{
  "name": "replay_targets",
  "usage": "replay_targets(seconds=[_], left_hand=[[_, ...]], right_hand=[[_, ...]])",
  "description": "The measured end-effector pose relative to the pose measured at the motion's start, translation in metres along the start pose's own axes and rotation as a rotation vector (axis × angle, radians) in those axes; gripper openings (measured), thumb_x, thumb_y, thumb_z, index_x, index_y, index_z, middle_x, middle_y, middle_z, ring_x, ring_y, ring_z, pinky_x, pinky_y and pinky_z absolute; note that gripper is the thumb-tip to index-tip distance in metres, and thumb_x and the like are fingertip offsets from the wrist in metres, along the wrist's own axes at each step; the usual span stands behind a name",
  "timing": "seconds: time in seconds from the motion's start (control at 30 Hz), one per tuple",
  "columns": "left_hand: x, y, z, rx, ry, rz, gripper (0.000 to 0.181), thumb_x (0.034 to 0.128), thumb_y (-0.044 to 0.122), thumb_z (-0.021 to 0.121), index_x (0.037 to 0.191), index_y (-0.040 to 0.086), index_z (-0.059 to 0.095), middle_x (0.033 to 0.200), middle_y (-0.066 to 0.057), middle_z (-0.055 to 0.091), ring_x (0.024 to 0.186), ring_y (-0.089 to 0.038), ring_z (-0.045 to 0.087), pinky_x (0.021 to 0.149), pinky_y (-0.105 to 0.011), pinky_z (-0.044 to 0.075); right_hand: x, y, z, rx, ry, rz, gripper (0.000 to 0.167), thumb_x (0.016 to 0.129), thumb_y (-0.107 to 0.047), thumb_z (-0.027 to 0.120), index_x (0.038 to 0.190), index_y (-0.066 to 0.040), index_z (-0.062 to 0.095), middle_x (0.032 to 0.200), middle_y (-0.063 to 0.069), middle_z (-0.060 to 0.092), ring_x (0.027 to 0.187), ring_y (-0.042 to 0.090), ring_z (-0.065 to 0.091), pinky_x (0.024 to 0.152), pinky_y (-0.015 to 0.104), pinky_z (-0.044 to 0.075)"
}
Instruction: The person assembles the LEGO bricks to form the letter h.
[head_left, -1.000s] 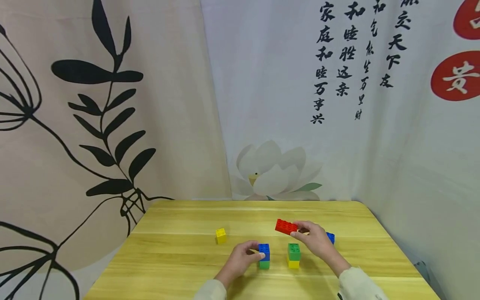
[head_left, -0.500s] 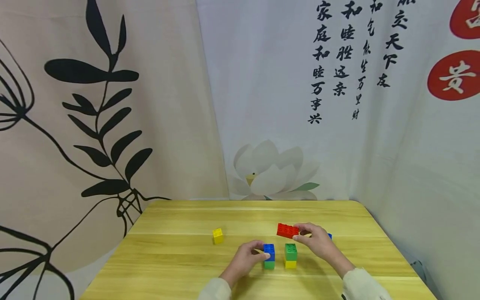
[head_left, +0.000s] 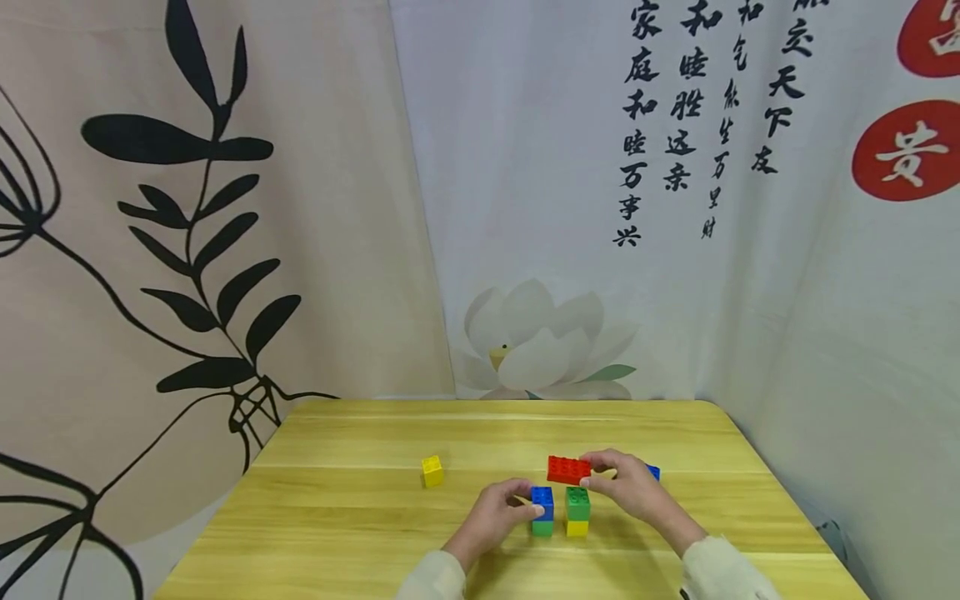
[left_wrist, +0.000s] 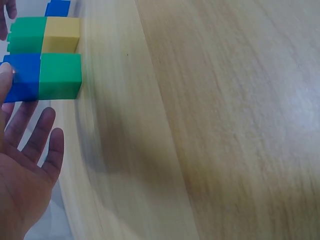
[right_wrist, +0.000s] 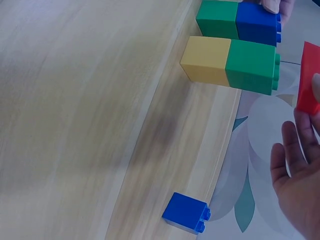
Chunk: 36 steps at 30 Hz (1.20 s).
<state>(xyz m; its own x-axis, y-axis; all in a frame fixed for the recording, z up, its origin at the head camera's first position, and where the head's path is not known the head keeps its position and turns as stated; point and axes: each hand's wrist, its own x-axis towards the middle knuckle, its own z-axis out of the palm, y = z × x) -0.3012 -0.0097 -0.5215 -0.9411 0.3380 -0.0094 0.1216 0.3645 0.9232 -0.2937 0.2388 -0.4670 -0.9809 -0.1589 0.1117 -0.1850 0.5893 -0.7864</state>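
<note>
In the head view, my left hand [head_left: 497,512] is pinching a blue upper block [head_left: 543,497] between thumb and fingers, with a green lower block [head_left: 542,529] sitting beneath it on the wooden table [head_left: 315,525]; I am judging that this grip is keeping the two steady. Just to their right, a green upper block [head_left: 577,503] is resting on a yellow lower block [head_left: 577,529]. My right hand [head_left: 632,486] is gripping the red block [head_left: 566,470] by its right end, seemingly to leave its left part and underside free. A lone yellow block [head_left: 432,472] is lying to the far left, and a lone blue block [head_left: 653,472] to the far right, partly behind the right hand.

In the left wrist view, my thumb is lying against the blue upper block, while the outer fingers are spreading loosely, holding nothing.

In the right wrist view, my thumb and fingers are holding the red block above the table, apart from the green upper block's studs; I am not able to tell how exactly it is lining up. The lone blue block is lying well apart from the fingers.
</note>
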Motion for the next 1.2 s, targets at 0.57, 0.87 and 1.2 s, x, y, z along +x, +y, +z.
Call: replay_targets(seconds=[0.57, 0.87, 1.2], left_hand=[[0.0017, 0.0050, 0.0059, 0.014, 0.000, 0.019, 0.028, 0.0879, 0.028, 0.077, 0.112, 0.015, 0.070, 0.102, 0.006, 0.068, 0.095, -0.016, 0.061, 0.085, -0.041, 0.054], [0.0033, 0.0042, 0.0062, 0.035, -0.012, 0.000, 0.032, 0.0865, 0.023, 0.079, 0.115, 0.015, 0.069, 0.107, 0.005, 0.067, 0.097, -0.019, 0.062, 0.084, -0.044, 0.054], [0.0026, 0.0071, 0.0018, 0.018, 0.003, 0.016, 0.048, 0.0845, 0.030, 0.081, 0.127, 0.015, 0.064, 0.115, 0.003, 0.066, 0.104, -0.022, 0.061, 0.088, -0.047, 0.052]], right_hand=[[-0.0006, 0.0023, 0.0050, 0.002, -0.098, -0.001, 0.038, 0.087, -0.031, 0.077, 0.119, -0.012, 0.070, 0.114, 0.000, 0.067, 0.108, 0.028, 0.057, 0.085, 0.043, 0.048], [-0.0022, 0.0002, 0.0064, 0.001, -0.120, -0.018, 0.037, 0.087, -0.029, 0.077, 0.119, -0.010, 0.070, 0.115, 0.002, 0.066, 0.107, 0.028, 0.057, 0.085, 0.045, 0.048], [0.0003, 0.0032, 0.0087, -0.008, -0.121, -0.018, 0.035, 0.087, -0.030, 0.077, 0.118, -0.013, 0.071, 0.114, -0.001, 0.067, 0.107, 0.025, 0.057, 0.086, 0.045, 0.047]])
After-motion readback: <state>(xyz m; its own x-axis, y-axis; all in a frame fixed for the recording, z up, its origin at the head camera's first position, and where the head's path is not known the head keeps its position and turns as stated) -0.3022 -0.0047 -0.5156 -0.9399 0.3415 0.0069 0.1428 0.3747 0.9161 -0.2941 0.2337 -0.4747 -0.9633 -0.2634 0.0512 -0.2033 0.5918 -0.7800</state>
